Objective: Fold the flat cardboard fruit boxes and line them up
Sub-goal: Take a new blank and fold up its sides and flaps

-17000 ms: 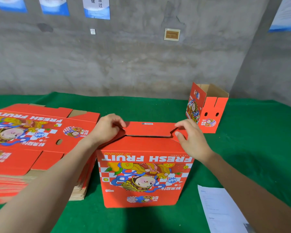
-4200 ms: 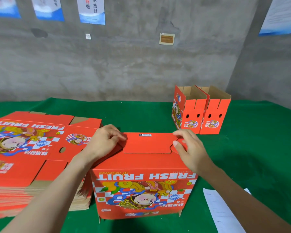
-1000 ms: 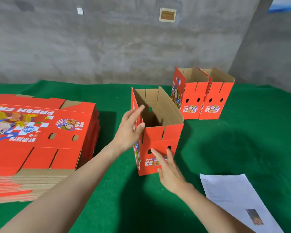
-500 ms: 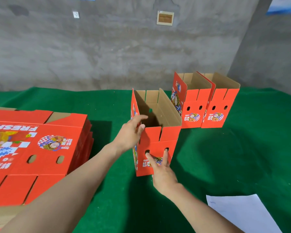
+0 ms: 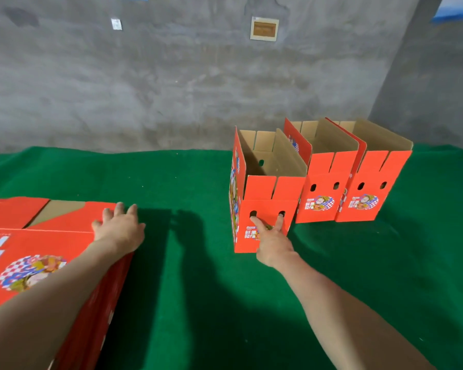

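Right hand (image 5: pixel 273 243), fingers straight, nothing grasped, tips pressing end face of nearest folded box (image 5: pixel 262 190). Nudging it, I'd judge, flush with two finished boxes (image 5: pixel 321 182) at far right of green table (image 5: pixel 198 289). Sits just beside them, slightly forward. Left hand (image 5: pixel 120 228) flat, unclenched, holding nothing, on flat-box stack (image 5: pixel 38 252), likely readying next blank.

Table (image 5: pixel 198 289): was covered all over with green cloth (image 5: pixel 385 263). Carried at near left a thick stack of flat boxes (image 5: pixel 38 236), red, printed side up. Carried at far right three folded boxes in one row, upright, open at top: left box (image 5: pixel 265 193), middle box (image 5: pixel 324 182), right box (image 5: pixel 372 182), left one standing slightly nearer.
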{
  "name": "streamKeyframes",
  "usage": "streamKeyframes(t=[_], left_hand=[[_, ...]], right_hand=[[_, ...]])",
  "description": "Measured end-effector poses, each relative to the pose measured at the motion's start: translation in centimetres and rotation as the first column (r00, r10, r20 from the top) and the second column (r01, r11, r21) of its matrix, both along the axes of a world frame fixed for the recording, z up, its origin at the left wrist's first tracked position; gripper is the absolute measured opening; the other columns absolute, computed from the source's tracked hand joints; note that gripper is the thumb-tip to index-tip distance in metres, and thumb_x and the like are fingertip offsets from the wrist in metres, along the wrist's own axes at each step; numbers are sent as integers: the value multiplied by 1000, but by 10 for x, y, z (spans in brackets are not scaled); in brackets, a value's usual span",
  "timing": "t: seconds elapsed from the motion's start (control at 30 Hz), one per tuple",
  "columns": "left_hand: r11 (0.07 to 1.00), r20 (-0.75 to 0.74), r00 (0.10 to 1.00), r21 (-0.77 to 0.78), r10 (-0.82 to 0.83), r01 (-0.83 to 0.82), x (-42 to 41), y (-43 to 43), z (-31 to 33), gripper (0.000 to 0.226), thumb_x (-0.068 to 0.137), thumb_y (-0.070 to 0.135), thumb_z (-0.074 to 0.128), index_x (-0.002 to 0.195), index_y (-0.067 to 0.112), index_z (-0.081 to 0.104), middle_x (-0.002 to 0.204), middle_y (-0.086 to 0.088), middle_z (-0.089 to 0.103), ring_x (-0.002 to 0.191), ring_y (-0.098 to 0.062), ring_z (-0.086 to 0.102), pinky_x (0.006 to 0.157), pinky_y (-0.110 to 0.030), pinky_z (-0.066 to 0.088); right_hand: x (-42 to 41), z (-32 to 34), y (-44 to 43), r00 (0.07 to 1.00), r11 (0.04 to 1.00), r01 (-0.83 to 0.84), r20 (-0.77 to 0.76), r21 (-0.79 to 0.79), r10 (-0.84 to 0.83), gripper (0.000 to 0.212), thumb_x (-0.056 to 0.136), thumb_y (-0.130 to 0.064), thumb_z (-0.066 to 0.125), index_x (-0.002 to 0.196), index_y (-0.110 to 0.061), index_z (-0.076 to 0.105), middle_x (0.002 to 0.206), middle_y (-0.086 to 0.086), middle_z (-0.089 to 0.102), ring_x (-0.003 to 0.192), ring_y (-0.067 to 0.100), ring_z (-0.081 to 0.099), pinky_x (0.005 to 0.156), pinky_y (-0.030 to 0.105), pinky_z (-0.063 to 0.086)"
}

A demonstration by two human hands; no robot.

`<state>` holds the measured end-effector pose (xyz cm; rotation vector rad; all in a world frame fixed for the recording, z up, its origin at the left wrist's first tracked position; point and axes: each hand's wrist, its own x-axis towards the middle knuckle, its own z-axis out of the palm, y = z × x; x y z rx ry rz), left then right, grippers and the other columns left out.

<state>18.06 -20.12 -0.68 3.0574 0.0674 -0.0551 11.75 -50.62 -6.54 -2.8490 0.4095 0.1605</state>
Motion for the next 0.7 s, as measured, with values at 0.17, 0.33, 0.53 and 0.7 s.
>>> streamKeyframes(t=[0.17,0.33,0.53,0.7], left_hand=[[957,-57,997,288,51,-33,16,1,-12,49,94,32,45,139,17,32,148,-14,26,133,-35,29,103,-55,36],[892,-67,997,452,32,1,28,-2,-14,42,96,22,42,138,19,37,141,-10,36,130,-33,34,96,-57,44],[851,-59,998,525,-4,35,32,0,-15,42,97,5,33,136,18,41,137,-8,39,129,-32,36,94,-54,48],[833,-53,999,552,-8,36,30,0,-17,41,97,7,33,135,19,42,137,-8,39,129,-31,36,94,-53,48]], right_hand=[[46,-2,-26,999,998,53,7,-31,-53,111,78,10,53,145,-50,-10,149,28,-30,117,31,56,49,25,46],[75,5,-73,996,996,86,37,-32,-84,101,79,8,52,146,-49,3,150,31,-15,110,33,56,73,35,56],[95,9,-120,989,986,147,-6,-79,-148,96,85,7,46,147,-50,0,152,29,-14,109,23,50,84,38,55],[102,7,-133,978,978,198,-49,-64,-201,96,85,2,47,147,-49,-6,150,30,-24,126,27,42,92,44,52]])
